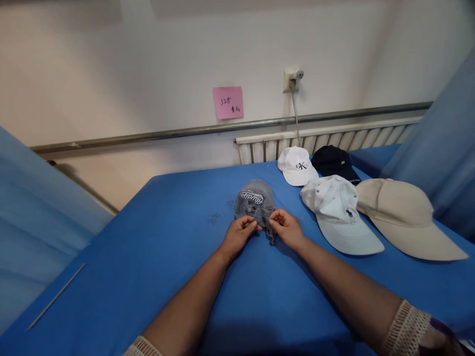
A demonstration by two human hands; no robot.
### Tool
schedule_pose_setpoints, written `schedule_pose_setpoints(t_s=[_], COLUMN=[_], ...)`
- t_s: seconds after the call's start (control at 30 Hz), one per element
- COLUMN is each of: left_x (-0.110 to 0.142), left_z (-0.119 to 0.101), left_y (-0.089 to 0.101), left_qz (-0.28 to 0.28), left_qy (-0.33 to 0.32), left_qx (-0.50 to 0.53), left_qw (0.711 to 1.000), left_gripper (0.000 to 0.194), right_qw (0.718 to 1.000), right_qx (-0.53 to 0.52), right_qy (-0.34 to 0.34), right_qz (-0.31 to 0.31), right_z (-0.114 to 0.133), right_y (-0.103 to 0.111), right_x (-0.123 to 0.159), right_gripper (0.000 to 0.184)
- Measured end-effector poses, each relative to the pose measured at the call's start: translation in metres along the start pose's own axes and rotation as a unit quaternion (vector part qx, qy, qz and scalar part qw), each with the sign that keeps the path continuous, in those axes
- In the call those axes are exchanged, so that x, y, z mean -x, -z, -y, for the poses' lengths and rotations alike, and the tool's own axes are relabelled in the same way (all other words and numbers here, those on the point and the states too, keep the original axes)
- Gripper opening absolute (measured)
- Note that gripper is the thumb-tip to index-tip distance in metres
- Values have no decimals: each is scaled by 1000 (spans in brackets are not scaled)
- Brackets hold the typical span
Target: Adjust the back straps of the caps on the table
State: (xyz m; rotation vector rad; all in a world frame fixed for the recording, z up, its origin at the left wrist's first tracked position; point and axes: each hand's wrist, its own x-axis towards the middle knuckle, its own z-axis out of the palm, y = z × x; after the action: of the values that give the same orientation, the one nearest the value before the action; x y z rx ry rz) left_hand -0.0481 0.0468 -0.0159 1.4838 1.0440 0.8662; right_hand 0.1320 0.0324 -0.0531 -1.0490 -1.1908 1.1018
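A grey cap (254, 193) with white lettering lies on the blue-covered table (178, 232) in front of me. My left hand (239, 235) pinches fabric at the cap's near edge between thumb and fingers. On the other side of that edge, my right hand (287, 228) is closed on the cap too, close to a small red spot. A strap-like piece dangles between the two hands. Fingers partly hide the edge, so its exact shape cannot be made out.
To the right sit a white cap (297, 165), a black cap (334, 162), a pale cap with a small dark logo (336, 207) and a beige long-brimmed cap (401, 212). A thin stick (57, 295) lies at the left edge. Behind run a metal rail (178, 132) and a radiator (267, 149).
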Motion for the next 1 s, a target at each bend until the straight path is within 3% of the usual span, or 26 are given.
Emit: schedule_pose_setpoints(t_s=[0.07, 0.13, 0.23, 0.33, 0.63, 0.87, 1.0], left_x=[0, 0, 1, 2, 2, 3, 3], left_z=[0, 0, 0, 1, 2, 0, 1], left_y=[1, 2, 3, 2, 2, 1, 2], left_qz=[2, 8, 15, 21, 35, 36, 42], left_qy=[0, -3, -6, -11, -14, -15, -16], left_qx=[-8, -16, -22, -29, -59, -70, -67], left_qw=[1000, 1000, 1000, 999, 998, 997, 997], left_gripper=[30, 30, 28, 25, 22, 21, 20], right_qw=[999, 992, 963, 932, 901, 906, 932], right_qx=[32, 64, 151, 227, 306, 306, 263], right_qy=[17, 18, 52, 100, 111, 119, 86], right_qz=[29, 104, 215, 263, 287, 267, 234], right_z=[-1, 1, 8, 15, 30, 28, 18], right_y=[5, 11, 20, 23, 25, 25, 21], right_x=[2, 5, 9, 11, 19, 14, 11], right_gripper=[13, 4, 16, 26, 38, 23, 12])
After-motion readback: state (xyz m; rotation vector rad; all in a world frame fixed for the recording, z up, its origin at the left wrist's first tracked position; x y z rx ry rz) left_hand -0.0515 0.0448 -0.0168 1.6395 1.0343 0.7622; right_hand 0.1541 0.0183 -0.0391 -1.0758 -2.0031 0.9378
